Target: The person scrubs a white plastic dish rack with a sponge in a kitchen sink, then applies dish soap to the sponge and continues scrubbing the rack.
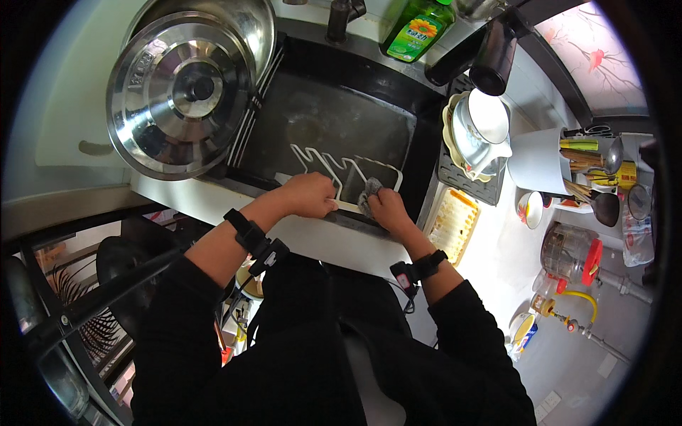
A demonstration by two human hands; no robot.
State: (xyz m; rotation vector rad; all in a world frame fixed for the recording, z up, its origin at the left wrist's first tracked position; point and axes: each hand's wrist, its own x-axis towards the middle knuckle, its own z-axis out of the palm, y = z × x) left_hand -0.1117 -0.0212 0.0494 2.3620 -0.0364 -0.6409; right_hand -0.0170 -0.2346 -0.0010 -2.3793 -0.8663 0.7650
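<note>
My left hand [308, 195] is closed around the near edge of a white bent-wire rack [399, 178]. The rack is tilted over the near side of a black sink [341, 64], and its zigzag wires point away from me. Pinched in my right hand [390, 211] is a grey scrubbing pad or cloth [367, 198], pressed against the rack's wire toward the right. Dark, cloudy water [325, 112] lies in the basin beyond the rack. My fingers hide part of the rack's near edge.
A steel pot lid [160, 106] leans over the sink's left rim, before a large steel bowl [261, 32]. Behind are a black faucet [338, 24] and a green detergent bottle [418, 32]. Stacked bowls [487, 117], a ridged tray [453, 226] and a white utensil holder [538, 160] stand right.
</note>
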